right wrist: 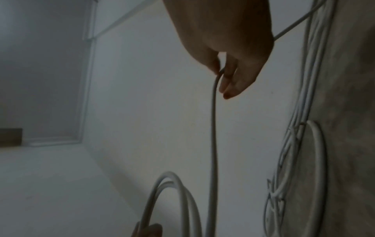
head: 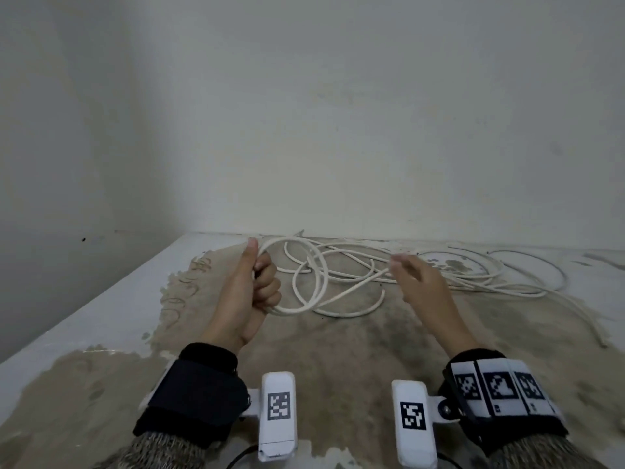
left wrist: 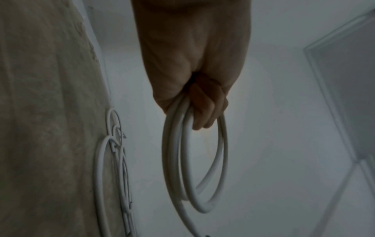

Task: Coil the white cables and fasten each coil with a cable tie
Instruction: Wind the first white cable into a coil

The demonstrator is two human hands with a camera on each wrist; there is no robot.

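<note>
A white cable half coiled above a worn bench, one hand on each end of the work.

The left hand [head: 248,292] is fisted round a coil [head: 306,275] of two or three loops, thumb up, held over the bench [head: 101,299] toward its left edge. From it the cable [head: 355,286] runs right to the right hand [head: 422,286], apparently pinched between thumb and fingertips. More loose cables [head: 490,269] sprawl along the far edge, by the wall [head: 338,130].
</note>
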